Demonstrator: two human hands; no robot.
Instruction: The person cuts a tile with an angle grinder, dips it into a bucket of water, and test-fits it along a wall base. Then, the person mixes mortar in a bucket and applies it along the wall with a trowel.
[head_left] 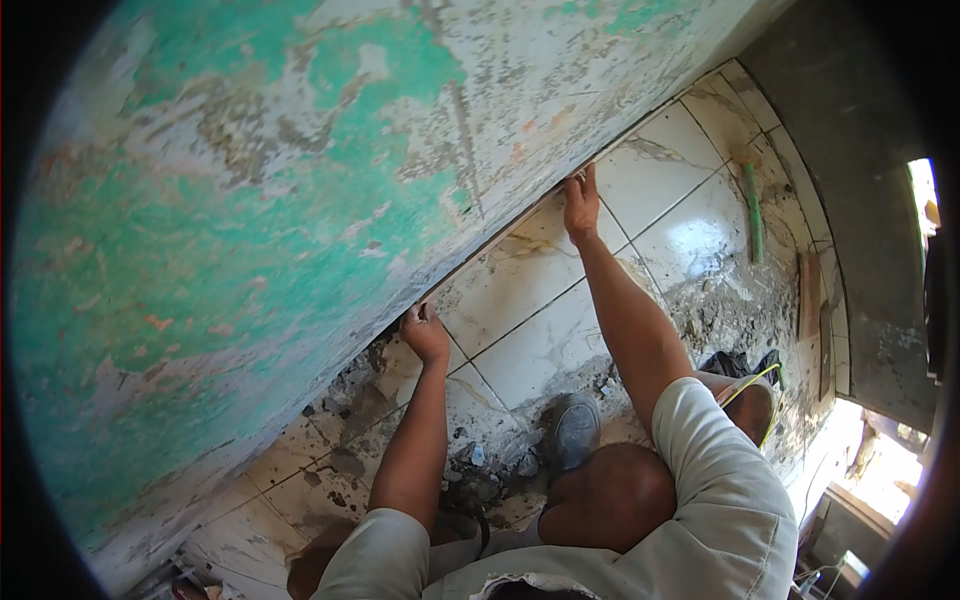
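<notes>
My left hand (425, 333) is at the foot of the wall, its fingers curled in and pressed together by a thin dark edge. Farther along the same edge, my right hand (580, 207) has its fingertips pinched against the wall base. A thin brownish line (500, 236) runs between the two hands where wall meets floor; I cannot tell whether it is a strip or a gap. What either hand holds is hidden. Beside both hands lie white marbled floor tiles (535, 325). The wall (300, 220) has peeling green and white paint.
Grey rubble and dust (495, 455) lie around my shoe (576, 430). A green stick-like piece (753, 213) rests on the tiles at right. Near my right knee are a bucket (750, 405), black plastic (725, 363) and a yellow cord (770, 420). A dark panel (850, 150) borders the right.
</notes>
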